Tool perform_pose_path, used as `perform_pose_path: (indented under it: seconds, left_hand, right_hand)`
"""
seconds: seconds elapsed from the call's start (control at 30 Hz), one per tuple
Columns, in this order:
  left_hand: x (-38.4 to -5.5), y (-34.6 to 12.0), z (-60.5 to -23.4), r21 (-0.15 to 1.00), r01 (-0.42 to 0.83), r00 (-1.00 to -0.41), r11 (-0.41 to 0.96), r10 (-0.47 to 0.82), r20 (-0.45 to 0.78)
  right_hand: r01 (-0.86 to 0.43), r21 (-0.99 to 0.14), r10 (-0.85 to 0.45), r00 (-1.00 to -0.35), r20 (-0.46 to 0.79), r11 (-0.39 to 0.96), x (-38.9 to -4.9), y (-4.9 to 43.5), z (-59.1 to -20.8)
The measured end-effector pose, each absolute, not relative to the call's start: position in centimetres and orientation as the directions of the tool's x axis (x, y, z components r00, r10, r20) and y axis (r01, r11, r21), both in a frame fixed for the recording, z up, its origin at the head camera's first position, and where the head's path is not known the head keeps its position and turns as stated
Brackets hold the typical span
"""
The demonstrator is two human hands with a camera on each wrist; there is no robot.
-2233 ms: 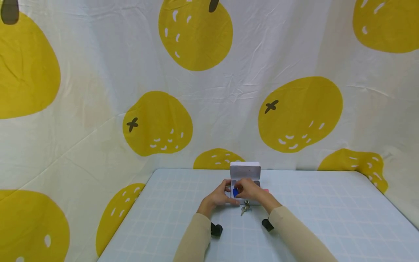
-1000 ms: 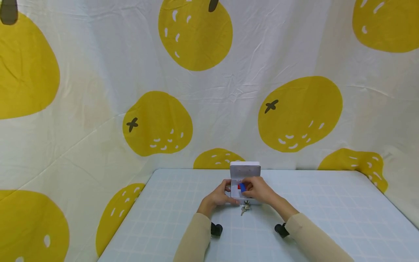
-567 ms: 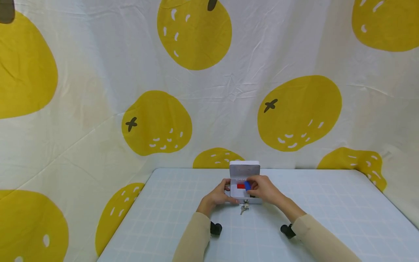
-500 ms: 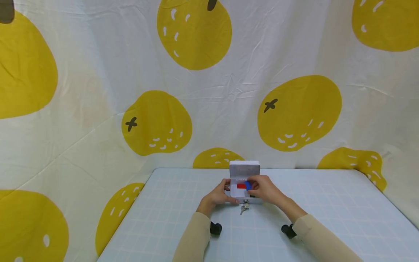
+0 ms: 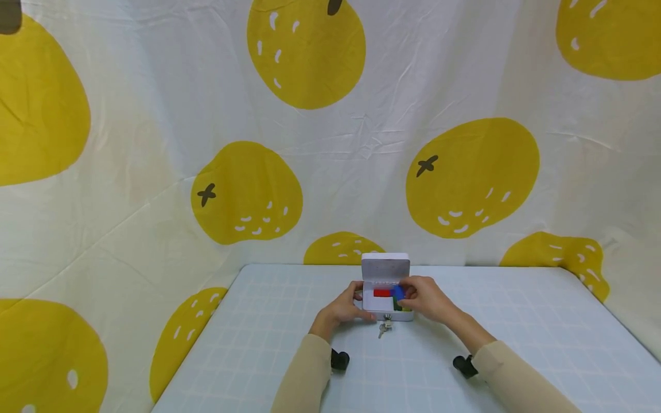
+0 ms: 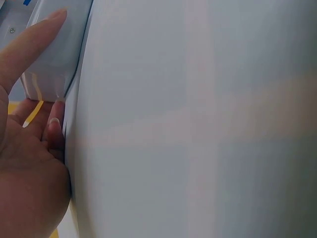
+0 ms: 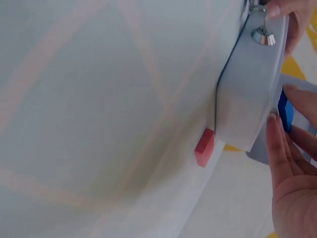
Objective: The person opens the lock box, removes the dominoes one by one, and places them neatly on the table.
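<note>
A small white metal box (image 5: 384, 312) stands on the table with its lid (image 5: 385, 267) raised. A red block (image 5: 381, 292) lies inside, and something green (image 5: 399, 306) shows at its right. My left hand (image 5: 347, 307) grips the box's left side; in the left wrist view its index finger (image 6: 29, 47) lies along the box wall (image 6: 57, 64). Over the right part of the box my right hand (image 5: 410, 296) pinches a blue block (image 5: 397, 292). The blue block (image 7: 284, 113) also shows between my fingers (image 7: 292, 163) in the right wrist view.
Keys (image 5: 383, 328) hang from the lock (image 7: 262, 34) on the box's front. A pink-red block (image 7: 204, 147) lies on the table beside the box's right side. The pale checked tablecloth (image 5: 516, 321) spreads all round, with a yellow fruit-print curtain (image 5: 465, 178) behind.
My right hand has carried the blue block from the box's left part to its right part, uncovering the red block inside. The left hand has kept its hold on the box.
</note>
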State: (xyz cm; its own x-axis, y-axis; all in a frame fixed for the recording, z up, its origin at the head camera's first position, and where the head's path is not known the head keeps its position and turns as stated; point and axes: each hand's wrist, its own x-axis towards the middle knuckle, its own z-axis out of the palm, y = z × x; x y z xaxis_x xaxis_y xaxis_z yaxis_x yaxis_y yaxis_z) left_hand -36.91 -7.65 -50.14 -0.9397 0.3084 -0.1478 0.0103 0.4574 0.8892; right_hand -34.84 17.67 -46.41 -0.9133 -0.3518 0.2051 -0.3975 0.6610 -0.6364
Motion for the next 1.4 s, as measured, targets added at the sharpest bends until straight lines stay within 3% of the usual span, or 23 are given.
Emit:
perform_pose_path:
  seconds: [1.4]
  left_hand:
    - [-37.1,-7.7,-50.3,0.886,0.023,-0.939,0.462,0.314,-0.139]
  right_hand:
    - [-0.313,-0.608,-0.297,-0.946,0.130,0.730,-34.6,23.7,-47.4]
